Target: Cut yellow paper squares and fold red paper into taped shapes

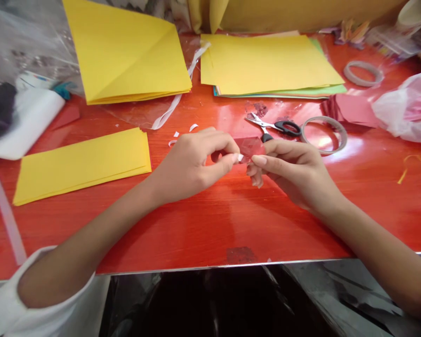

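Observation:
Over the middle of the red table, my right hand (294, 168) pinches a small piece of red paper (250, 146) between thumb and finger. It looks folded, with a shiny surface. Close against it, my left hand (199, 164) has thumb and forefinger closed on a tiny white piece (240, 157) at the paper's left end. Whether the white piece is stuck to the paper, I cannot tell. Black-handled scissors (286, 128) lie partly opened just behind my right hand, next to a roll of clear tape (343, 135). Small white scraps (193, 127) lie behind my left hand.
Folded yellow paper strips (84, 161) lie at left, with a large yellow stack (133, 51) behind. Coloured sheets (266, 61) are piled at the back. At right are red paper pieces (358, 110), a second tape roll (363, 73) and a plastic bag (407, 107).

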A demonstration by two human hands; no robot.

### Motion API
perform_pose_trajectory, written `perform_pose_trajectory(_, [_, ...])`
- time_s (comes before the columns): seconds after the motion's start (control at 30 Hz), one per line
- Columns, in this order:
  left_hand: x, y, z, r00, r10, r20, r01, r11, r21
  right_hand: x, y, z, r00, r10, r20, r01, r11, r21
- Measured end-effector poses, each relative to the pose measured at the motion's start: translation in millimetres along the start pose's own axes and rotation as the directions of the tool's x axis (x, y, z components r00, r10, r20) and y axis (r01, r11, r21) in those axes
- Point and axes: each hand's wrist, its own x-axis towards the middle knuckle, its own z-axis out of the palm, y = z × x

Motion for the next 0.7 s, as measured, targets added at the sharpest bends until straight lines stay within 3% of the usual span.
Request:
perform_pose_trajectory(0.27, [7.3,-18.5,-18.7,0.954,-0.211,-0.213,0.207,0.977,-0.041,5.2,5.9,-3.1,0.995,0.006,-0.099,-0.007,1.000,-0.004])
perform_pose_trajectory(0.37, [9.2,-33.8,-31.8,0.920,-0.300,-0.252,0.359,0.904,0.234,6.0,7.0,-3.3,0.996,0.015,-0.091,-0.015,1.000,0.001])
perform_pose_trajectory(0.47, [9.9,-41.7,-36.6,0.931,-0.306,-0.200,0.365,0.801,0.474,6.2,7.0,-1.8,0.999,0.041,-0.030,-0.040,0.999,0.017])
perform_pose_trajectory(0.53, [10.2,-40.3,-31.0,0.940,-0.265,-0.214,0.329,0.866,0.376,6.1,7.0,-0.7,0.998,0.060,0.001,-0.060,0.998,0.008])
perform_pose_trajectory(0.6, [10.1,-34.3,-19.6,0.945,-0.261,-0.198,0.277,0.959,0.057,5.7,7.3,0.2,0.997,0.075,0.021,-0.075,0.997,-0.010])
perform_pose_trajectory(0.67, [9.3,-26.2,-7.1,0.950,-0.284,-0.132,0.245,0.936,-0.255,5.2,7.6,1.0,0.995,0.085,0.044,-0.083,0.996,-0.026])
perform_pose_trajectory(0.7, [8.7,-22.4,-2.2,0.950,-0.292,-0.114,0.244,0.917,-0.316,5.0,7.7,1.5,0.994,0.087,0.062,-0.085,0.996,-0.034])
